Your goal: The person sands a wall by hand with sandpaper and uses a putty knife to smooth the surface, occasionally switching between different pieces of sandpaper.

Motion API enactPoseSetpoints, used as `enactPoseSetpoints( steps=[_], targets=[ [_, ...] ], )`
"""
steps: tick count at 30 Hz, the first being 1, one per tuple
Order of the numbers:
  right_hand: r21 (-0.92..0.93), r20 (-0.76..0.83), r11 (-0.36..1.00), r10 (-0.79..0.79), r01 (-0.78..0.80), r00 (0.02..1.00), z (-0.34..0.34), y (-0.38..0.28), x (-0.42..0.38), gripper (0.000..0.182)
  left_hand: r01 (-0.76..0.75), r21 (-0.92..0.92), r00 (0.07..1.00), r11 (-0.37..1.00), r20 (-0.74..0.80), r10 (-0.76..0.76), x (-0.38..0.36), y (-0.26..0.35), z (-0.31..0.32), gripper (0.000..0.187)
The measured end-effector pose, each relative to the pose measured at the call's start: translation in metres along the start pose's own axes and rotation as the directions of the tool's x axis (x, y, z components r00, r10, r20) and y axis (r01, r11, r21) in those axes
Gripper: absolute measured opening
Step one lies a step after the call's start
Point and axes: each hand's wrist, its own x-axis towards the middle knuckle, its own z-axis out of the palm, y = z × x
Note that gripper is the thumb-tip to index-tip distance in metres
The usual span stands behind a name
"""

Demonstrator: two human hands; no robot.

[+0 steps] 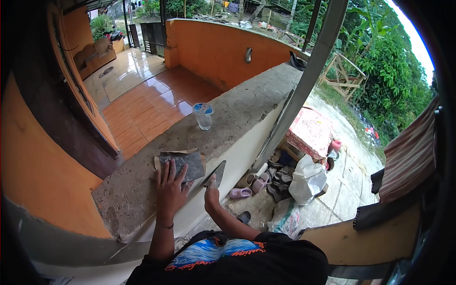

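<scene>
The dark sheet (194,164) lies flat on the rough concrete counter (247,92), on the person's side of the cup (204,118) and near to it, w/ brown paper showing at its edges. The L hand (172,187) is spread wide, palm down, fingers on the sheet; it grips nothing. The R hand (212,194) is closed round the lower end of a flat dark blade (219,171), which is also on the person's side of the cup, a bit to its R, by the counter's outer edge. If the blade touches this edge, I can't tell.

To work well here, I think the L hand should press evenly w/ fingertips well away from the blade, & the R hand should keep a firm grip, wrist steady, so the blade doesn't slip.

The blade points away from the person & slightly R; its long axis runs slantwise, approx. along the counter. The sheet's longer side seems to go L–R.

Further out: a dark cap (297,61) on the counter, beyond the cup; shoes (261,182) & a white plastic bag (308,180) down on the ground, R of the cup.
</scene>
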Motion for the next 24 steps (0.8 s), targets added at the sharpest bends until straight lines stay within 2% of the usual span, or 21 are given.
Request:
enactPoseSetpoints(
  steps=[2,3,4,6,7,9,10,12,14,16,17,18,19,20,21,23,24],
  targets=[
    [0.106,-0.022,0.989,0.108,-0.105,0.994,0.007,-0.026,0.018,0.083,0.010,-0.001,1.000,1.000,-0.002,-0.010,0.001,0.001,0.000,0.054],
    [0.171,-0.106,0.983,0.081,-0.062,0.991,0.014,-0.047,0.028,0.086,0.008,0.003,1.000,1.000,-0.006,-0.008,0.002,0.001,0.001,0.055],
    [0.168,-0.104,0.983,0.089,-0.070,0.991,0.016,-0.055,0.040,0.086,0.008,0.007,1.000,1.000,-0.008,-0.008,0.000,0.002,0.001,0.056],
    [0.279,-0.175,0.956,0.149,-0.096,0.973,0.014,-0.059,0.063,0.085,0.024,-0.002,1.000,1.000,0.011,-0.024,-0.004,0.007,-0.001,0.059],
    [0.286,-0.165,0.954,0.145,-0.094,0.976,0.019,-0.060,0.044,0.085,0.029,-0.004,1.000,1.000,0.010,-0.029,0.002,0.006,-0.003,0.061],
    [0.135,-0.085,0.986,0.107,-0.095,0.991,0.025,-0.064,-0.013,0.082,0.026,0.018,1.000,1.000,-0.012,-0.026,0.006,0.005,-0.001,0.063],
    [0.135,-0.080,0.987,0.103,-0.092,0.991,0.025,-0.064,-0.003,0.082,0.026,0.031,1.000,0.999,-0.011,-0.026,0.007,0.006,0.002,0.066],
    [0.239,-0.115,0.971,-0.001,0.028,0.993,0.022,-0.052,0.027,0.078,0.046,0.032,0.999,0.998,-0.024,-0.045,0.013,0.011,0.003,0.067],
    [0.403,-0.077,0.910,0.143,-0.101,0.987,0.001,-0.061,0.086,0.074,0.069,0.035,0.997,0.997,-0.021,-0.068,0.012,0.013,0.003,0.069],
    [0.415,-0.115,0.901,0.190,-0.127,0.975,-0.006,-0.050,0.108,0.073,0.108,0.037,0.994,0.993,-0.018,-0.107,0.015,0.016,0.004,0.072],
    [0.436,-0.141,0.889,0.220,-0.139,0.965,0.000,-0.066,0.109,0.072,0.112,0.037,0.993,0.993,-0.035,-0.111,0.018,0.016,0.003,0.072],
    [0.410,-0.047,0.908,0.111,-0.082,0.993,0.002,-0.064,0.087,0.071,0.119,0.029,0.993,0.993,-0.022,-0.118,0.020,0.016,0.002,0.074],
    [0.332,-0.038,0.940,0.094,-0.076,0.995,0.006,-0.066,0.062,0.071,0.127,0.019,0.992,0.992,0.008,-0.127,0.018,0.016,0.002,0.076],
    [0.307,-0.097,0.950,0.085,-0.052,0.992,0.009,-0.055,0.054,0.071,0.131,0.017,0.991,0.991,0.003,-0.131,0.018,0.017,0.002,0.076],
    [0.302,-0.087,0.951,0.095,-0.065,0.992,0.007,-0.061,0.050,0.070,0.145,0.032,0.989,0.989,0.000,-0.145,0.019,0.017,0.003,0.077],
    [0.433,-0.080,0.897,0.133,-0.086,0.988,-0.002,-0.062,0.094,0.067,0.165,0.043,0.986,0.985,0.010,-0.166,0.022,0.021,0.001,0.079],
    [0.427,-0.084,0.899,0.143,-0.094,0.986,-0.011,-0.065,0.115,0.067,0.193,0.051,0.981,0.980,0.018,-0.194,0.023,0.023,-0.001,0.079]
  ],
)
